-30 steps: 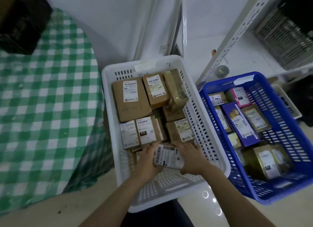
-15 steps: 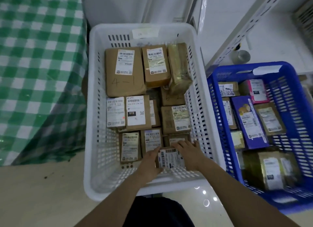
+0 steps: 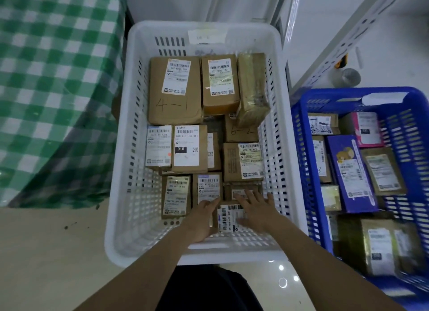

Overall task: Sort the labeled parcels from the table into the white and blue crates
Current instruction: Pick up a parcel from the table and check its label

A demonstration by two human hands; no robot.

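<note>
Head view: a small parcel (image 3: 228, 218), label up, is sitting at the near end of the white crate (image 3: 116, 218). The left hand (image 3: 199, 220) is gripping its left edge and the right hand (image 3: 257, 208) is lying flat across it. Pressing it level against its neighbours looks best. The crate is lying bare to the left, with its wall close on the right.

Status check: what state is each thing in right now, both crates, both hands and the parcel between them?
White crate: upright, mostly filled with labelled boxes.
Blue crate: upright, partly filled.
Parcel: label up, at the white crate's near end.
Left hand: grips the parcel's left edge.
Right hand: fingers spread flat, touching the parcel's right edge.
Table: covered by green checked cloth.
</note>
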